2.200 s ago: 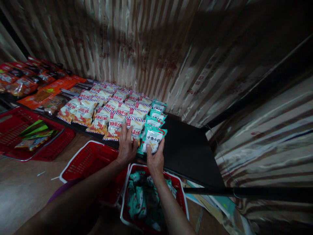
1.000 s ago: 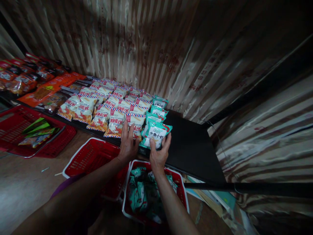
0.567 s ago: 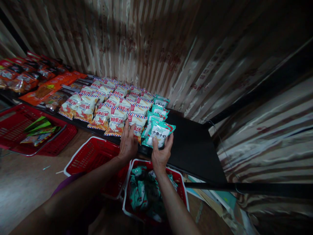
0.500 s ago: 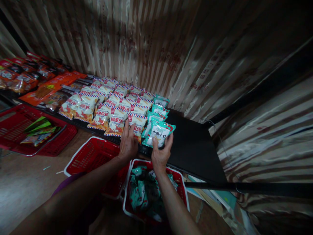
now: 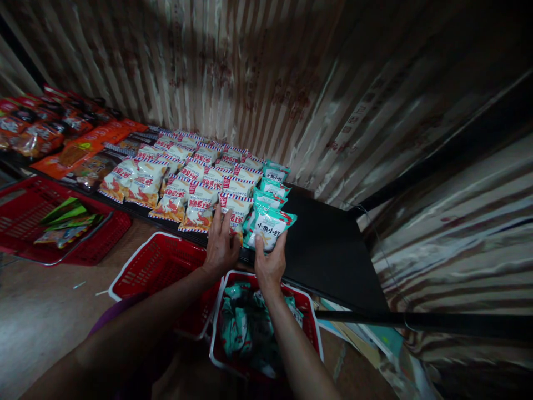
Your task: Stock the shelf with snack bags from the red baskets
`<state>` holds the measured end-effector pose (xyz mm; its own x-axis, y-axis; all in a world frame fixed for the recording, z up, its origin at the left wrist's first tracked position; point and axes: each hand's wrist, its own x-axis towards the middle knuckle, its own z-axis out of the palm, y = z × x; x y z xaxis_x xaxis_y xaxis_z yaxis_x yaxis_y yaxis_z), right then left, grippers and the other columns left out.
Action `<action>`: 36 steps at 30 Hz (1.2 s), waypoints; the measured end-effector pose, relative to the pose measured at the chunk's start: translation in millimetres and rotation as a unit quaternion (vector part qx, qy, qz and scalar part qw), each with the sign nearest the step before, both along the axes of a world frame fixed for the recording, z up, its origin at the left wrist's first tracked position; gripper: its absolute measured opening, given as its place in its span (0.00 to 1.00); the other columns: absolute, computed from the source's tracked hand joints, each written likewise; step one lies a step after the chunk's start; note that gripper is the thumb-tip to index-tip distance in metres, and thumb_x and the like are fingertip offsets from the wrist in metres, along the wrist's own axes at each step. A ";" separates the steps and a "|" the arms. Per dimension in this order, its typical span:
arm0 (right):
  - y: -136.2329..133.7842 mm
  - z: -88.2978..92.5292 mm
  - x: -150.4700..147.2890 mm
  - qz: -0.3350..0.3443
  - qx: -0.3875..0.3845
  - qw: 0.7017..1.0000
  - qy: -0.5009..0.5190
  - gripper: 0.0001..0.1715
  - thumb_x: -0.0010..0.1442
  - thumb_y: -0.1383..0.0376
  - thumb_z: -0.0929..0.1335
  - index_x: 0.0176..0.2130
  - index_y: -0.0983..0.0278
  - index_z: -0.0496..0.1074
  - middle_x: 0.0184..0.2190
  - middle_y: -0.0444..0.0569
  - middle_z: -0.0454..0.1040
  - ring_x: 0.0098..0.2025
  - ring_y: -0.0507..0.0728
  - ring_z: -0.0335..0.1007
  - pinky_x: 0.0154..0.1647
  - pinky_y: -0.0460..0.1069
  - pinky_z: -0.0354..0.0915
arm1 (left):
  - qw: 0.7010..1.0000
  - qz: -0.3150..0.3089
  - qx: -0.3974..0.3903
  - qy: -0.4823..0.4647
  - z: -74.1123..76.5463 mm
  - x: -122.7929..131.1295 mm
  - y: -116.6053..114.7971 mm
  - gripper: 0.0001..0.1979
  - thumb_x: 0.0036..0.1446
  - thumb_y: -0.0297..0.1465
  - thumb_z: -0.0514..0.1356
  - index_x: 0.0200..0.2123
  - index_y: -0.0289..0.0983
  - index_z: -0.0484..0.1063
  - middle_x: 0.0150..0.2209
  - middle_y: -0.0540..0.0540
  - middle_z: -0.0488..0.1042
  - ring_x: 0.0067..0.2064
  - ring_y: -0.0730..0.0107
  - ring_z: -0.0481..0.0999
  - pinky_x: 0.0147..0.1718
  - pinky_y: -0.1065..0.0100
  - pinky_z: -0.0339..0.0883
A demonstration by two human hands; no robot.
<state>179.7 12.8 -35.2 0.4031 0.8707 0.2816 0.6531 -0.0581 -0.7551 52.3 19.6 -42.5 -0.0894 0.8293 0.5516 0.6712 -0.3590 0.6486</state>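
Observation:
At the front of the black shelf (image 5: 325, 244), my right hand (image 5: 270, 266) grips a turquoise-and-white snack bag (image 5: 270, 229), thumb on its front face and fingers along its right edge. Behind that bag stand several more turquoise bags (image 5: 272, 189) in a row going back. My left hand (image 5: 220, 244) has its fingers stretched out against the front of a white-and-orange snack bag (image 5: 236, 205), just left of the turquoise row. Rows of similar white bags (image 5: 200, 203) lean beside it on the left.
Below the shelf, a red basket (image 5: 318, 339) holds several turquoise bags. Another red basket (image 5: 156, 239) stands to its left, and a third (image 5: 119, 233) holds green packets. Orange packages (image 5: 83, 147) lie farther left. Striped sheeting (image 5: 250, 72) hangs behind, with a black post (image 5: 437, 144) at right.
My right hand has shifted slightly left with the turquoise bag, which sits closer against its row. My left hand has barely moved.

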 end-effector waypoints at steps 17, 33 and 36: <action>0.1 4.4 7.4 0.017 0.008 0.998 0.055 0.57 0.51 0.47 0.67 0.66 0.68 0.40 0.62 0.64 0.57 0.61 0.67 0.58 0.55 0.59 0.59 | 0.999 0.021 0.018 0.043 -2.1 1.4 0.2 0.34 0.57 0.26 0.52 0.64 0.34 0.43 0.67 0.29 0.38 0.68 0.48 0.40 0.58 0.43 0.51; 1.7 3.0 12.0 0.084 0.086 0.991 -0.058 0.39 0.61 0.50 0.61 0.65 0.62 0.50 0.63 0.58 0.56 0.65 0.64 0.50 0.60 0.60 0.55 | 0.998 0.029 0.038 0.047 -3.7 3.0 -0.6 0.35 0.56 0.26 0.53 0.64 0.34 0.42 0.67 0.29 0.39 0.68 0.49 0.41 0.59 0.44 0.49; 4.6 2.2 15.6 0.104 0.088 0.987 -0.081 0.38 0.61 0.51 0.61 0.65 0.61 0.49 0.63 0.57 0.57 0.64 0.63 0.52 0.59 0.61 0.55 | 0.997 0.031 0.034 0.056 -3.8 3.2 -0.6 0.35 0.56 0.26 0.53 0.64 0.34 0.42 0.67 0.29 0.39 0.68 0.49 0.40 0.59 0.44 0.50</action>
<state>195.3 17.3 -32.9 0.1573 0.8619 0.4820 0.7500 0.2132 -0.6261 55.5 19.1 -46.2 -0.0752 0.7840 0.6162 0.7601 -0.3550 0.5443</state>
